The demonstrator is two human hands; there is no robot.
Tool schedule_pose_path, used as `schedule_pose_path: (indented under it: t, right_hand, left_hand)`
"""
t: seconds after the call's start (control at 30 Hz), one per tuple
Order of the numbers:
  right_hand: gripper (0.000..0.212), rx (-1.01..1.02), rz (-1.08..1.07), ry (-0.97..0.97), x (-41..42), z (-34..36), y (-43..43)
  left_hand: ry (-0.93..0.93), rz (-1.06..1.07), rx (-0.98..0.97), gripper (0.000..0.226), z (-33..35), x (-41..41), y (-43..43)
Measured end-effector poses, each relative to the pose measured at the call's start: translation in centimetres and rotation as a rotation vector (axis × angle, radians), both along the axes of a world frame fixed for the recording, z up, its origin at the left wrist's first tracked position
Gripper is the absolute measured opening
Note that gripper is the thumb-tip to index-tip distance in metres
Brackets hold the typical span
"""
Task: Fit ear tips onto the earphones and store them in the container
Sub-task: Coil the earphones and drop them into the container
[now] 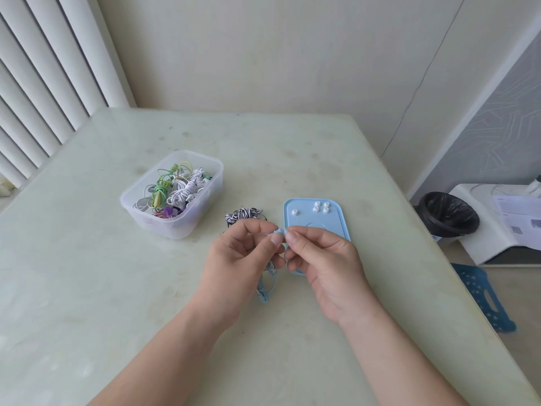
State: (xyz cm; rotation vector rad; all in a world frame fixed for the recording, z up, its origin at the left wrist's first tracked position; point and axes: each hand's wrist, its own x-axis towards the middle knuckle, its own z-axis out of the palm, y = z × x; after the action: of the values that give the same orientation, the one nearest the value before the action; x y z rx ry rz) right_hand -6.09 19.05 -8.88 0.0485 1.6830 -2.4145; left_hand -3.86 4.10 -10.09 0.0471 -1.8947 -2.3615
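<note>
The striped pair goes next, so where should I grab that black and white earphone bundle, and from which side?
Pinch the black and white earphone bundle across its wound middle, coming straight down from above. It lies flat on the table between the clear container and the blue lid, and the wrapped turns there hold the cord together.

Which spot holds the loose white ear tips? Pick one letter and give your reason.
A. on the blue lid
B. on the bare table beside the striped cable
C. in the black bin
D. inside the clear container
A: the white ear tips, five in all, lie on the blue lid, near its far edge.
</note>
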Motion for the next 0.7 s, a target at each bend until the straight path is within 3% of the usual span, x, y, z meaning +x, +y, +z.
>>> schedule_pose_path:
  t: [0.2,0.47,0.7]
  right_hand:
    - [0.007,-0.044,0.01,-0.041,0.1,0.4,0.2]
    - [0.016,0.194,-0.06,0.142,0.9,0.5,0.1]
    - [0.012,0.333,-0.033,0.155,0.2,0.8,0.6]
  left_hand:
    - [-0.016,0.002,0.001,0.011,0.1,0.2,0.2]
    - [-0.029,0.052,-0.009,0.008,0.1,0.2,0.2]
    - [-0.066,0.06,-0.05,0.016,0.6,0.2,-0.1]
